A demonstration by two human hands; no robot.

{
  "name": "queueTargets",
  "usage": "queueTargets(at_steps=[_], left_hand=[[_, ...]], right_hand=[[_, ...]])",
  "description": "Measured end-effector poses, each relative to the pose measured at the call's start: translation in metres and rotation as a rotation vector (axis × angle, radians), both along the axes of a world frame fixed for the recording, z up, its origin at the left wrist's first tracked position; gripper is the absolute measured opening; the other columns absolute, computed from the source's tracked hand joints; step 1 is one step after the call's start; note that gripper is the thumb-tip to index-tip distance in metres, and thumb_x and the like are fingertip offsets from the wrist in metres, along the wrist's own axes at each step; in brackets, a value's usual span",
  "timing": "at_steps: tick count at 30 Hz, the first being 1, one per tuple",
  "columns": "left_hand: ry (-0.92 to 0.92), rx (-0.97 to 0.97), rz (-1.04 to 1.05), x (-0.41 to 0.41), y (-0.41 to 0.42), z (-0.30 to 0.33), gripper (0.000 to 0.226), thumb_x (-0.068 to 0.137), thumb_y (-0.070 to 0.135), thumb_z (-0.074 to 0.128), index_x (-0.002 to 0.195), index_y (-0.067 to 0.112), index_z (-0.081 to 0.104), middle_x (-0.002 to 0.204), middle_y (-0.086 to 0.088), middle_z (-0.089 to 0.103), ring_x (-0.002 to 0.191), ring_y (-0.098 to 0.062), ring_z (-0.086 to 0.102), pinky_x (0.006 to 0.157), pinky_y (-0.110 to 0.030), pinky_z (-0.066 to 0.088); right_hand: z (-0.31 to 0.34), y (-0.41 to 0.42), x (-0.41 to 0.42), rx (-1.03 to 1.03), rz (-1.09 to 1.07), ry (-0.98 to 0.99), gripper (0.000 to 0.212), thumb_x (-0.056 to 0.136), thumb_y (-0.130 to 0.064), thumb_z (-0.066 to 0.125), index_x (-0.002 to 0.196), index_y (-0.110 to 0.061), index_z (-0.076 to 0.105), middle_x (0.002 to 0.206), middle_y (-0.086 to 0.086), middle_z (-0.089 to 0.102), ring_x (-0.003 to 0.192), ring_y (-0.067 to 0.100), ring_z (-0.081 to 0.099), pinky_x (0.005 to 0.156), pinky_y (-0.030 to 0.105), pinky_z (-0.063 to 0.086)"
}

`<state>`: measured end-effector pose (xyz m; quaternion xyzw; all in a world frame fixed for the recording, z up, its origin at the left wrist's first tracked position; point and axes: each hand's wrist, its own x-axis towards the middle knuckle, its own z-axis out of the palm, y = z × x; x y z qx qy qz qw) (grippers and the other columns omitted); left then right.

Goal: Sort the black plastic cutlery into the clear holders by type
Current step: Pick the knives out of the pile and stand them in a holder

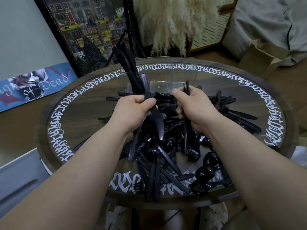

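1. clearly mid-sort: both hands raised above the round bench point(79, 113), each closed on its own kind of cutlery, presumably so the types stay apart before going into the holders.
2. left hand point(132, 113) clenched around a small bunch of knives point(153, 125), handles pointing up and away, blades hanging down toward the pile; gathered several at once, probably to save trips.
3. right hand point(194, 108) gripping a few forks point(186, 130) held close to upright, handles poking out above the thumb, tines dangling low near the heap; exact count hard to tell.
4. clear holders point(159, 77) standing in a row at the far side of the bench, just beyond the hands; leftmost compartment already stocked with upright black pieces, knives point(127, 63) by the look of them, leaning left; middle and right compartments seemingly empty, though the clear walls make that hard to confirm.
5. loose cutlery pile point(162, 156) spread across the middle and near side of the bench, knives, forks and spoons tangled together; a cluster of spoons point(207, 173) lying near the front right edge.
6. judged stage: early, with most pieces unsorted on the bench.
7. likely next need: carrying the knife bunch to the leftmost compartment and the forks to an empty one, handles aligned so they drop in without snagging the rim.
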<state>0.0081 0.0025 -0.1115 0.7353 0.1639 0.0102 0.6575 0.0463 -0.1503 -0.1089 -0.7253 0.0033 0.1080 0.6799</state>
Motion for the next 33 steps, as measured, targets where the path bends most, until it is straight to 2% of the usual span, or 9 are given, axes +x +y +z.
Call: queueTargets(at_steps=[3, 7, 12, 16, 21, 24, 27, 30, 33], left_hand=[[-0.006, -0.058, 0.02, 0.001, -0.001, 0.001, 0.013, 0.092, 0.016, 0.062, 0.081, 0.011, 0.067, 0.088, -0.016, 0.071, 0.055, -0.008, 0.051, 0.06, -0.026, 0.045], [-0.026, -0.122, 0.063, 0.001, 0.0, 0.003, 0.013, 0.094, 0.015, 0.058, 0.084, 0.012, 0.064, 0.065, 0.003, 0.069, 0.045, -0.001, 0.051, 0.045, -0.017, 0.043], [-0.063, -0.052, 0.056, 0.001, 0.0, 0.004, 0.019, 0.093, 0.023, 0.06, 0.079, 0.013, 0.069, 0.073, -0.001, 0.072, 0.054, -0.005, 0.057, 0.054, -0.022, 0.047], [-0.054, 0.125, 0.06, -0.001, 0.006, 0.005, 0.03, 0.1, 0.034, 0.045, 0.086, 0.019, 0.066, 0.059, 0.003, 0.065, 0.048, -0.004, 0.056, 0.051, -0.022, 0.046], [-0.094, 0.218, 0.089, 0.001, 0.012, 0.017, 0.028, 0.097, 0.009, 0.035, 0.103, 0.019, 0.061, 0.065, 0.002, 0.048, 0.042, 0.001, 0.042, 0.039, -0.011, 0.034], [-0.188, 0.414, -0.053, -0.001, 0.011, 0.016, 0.027, 0.099, 0.013, 0.041, 0.085, 0.024, 0.06, 0.071, 0.005, 0.06, 0.058, -0.005, 0.051, 0.058, -0.018, 0.044], [-0.314, 0.52, -0.095, -0.003, 0.009, 0.011, 0.026, 0.099, 0.018, 0.048, 0.11, 0.031, 0.067, 0.08, 0.016, 0.067, 0.077, 0.004, 0.062, 0.08, -0.014, 0.047], [-0.406, 0.665, -0.096, -0.005, 0.007, 0.008, 0.03, 0.098, 0.023, 0.051, 0.121, 0.037, 0.064, 0.091, 0.026, 0.065, 0.093, 0.007, 0.059, 0.084, -0.007, 0.042], [-0.372, 0.737, -0.161, -0.006, 0.003, 0.002, 0.027, 0.099, 0.03, 0.045, 0.118, 0.039, 0.062, 0.089, 0.012, 0.071, 0.089, -0.007, 0.063, 0.083, -0.03, 0.05]], right_hand=[[-0.001, 0.0, -0.001, -0.038, 0.035, -0.034, 0.023, 0.092, -0.031, 0.061, 0.077, -0.019, 0.049, 0.057, -0.002, 0.042, 0.04, 0.007, 0.032, 0.042, 0.023, 0.028], [0.003, -0.001, -0.007, -0.104, 0.164, -0.021, 0.026, 0.084, -0.037, 0.069, 0.082, -0.013, 0.059, 0.08, 0.007, 0.07, 0.035, 0.001, 0.037, 0.038, 0.019, 0.029], [0.003, 0.0, -0.01, -0.137, 0.27, -0.016, 0.019, 0.082, -0.009, 0.071, 0.07, -0.014, 0.056, 0.044, -0.01, 0.046, 0.035, 0.003, 0.032, 0.039, 0.02, 0.024], [0.005, -0.004, -0.004, -0.064, 0.132, -0.026, 0.016, 0.083, -0.001, 0.064, 0.076, -0.015, 0.059, 0.042, -0.014, 0.045, 0.033, 0.0, 0.038, 0.038, 0.02, 0.026], [0.007, -0.01, -0.002, 0.028, 0.078, 0.01, 0.018, 0.087, 0.0, 0.055, 0.076, -0.011, 0.066, 0.043, -0.011, 0.049, 0.034, 0.003, 0.034, 0.038, 0.02, 0.024], [0.012, -0.011, -0.002, 0.259, 0.112, 0.138, 0.018, 0.087, -0.003, 0.05, 0.081, -0.001, 0.066, 0.056, 0.001, 0.059, 0.038, 0.006, 0.028, 0.036, 0.018, 0.022], [0.018, -0.015, 0.0, 0.437, 0.154, 0.288, 0.03, 0.087, -0.003, 0.036, 0.085, 0.003, 0.065, 0.064, 0.008, 0.061, 0.037, 0.004, 0.026, 0.034, 0.015, 0.019], [0.019, -0.017, -0.001, 0.444, 0.201, 0.324, 0.023, 0.088, 0.0, 0.043, 0.086, 0.001, 0.066, 0.067, 0.006, 0.061, 0.037, 0.002, 0.026, 0.034, 0.013, 0.018], [0.02, -0.016, -0.003, 0.464, 0.235, 0.339, 0.011, 0.078, -0.001, 0.057, 0.086, -0.001, 0.064, 0.067, 0.005, 0.06, 0.037, 0.001, 0.027, 0.035, 0.012, 0.017]])
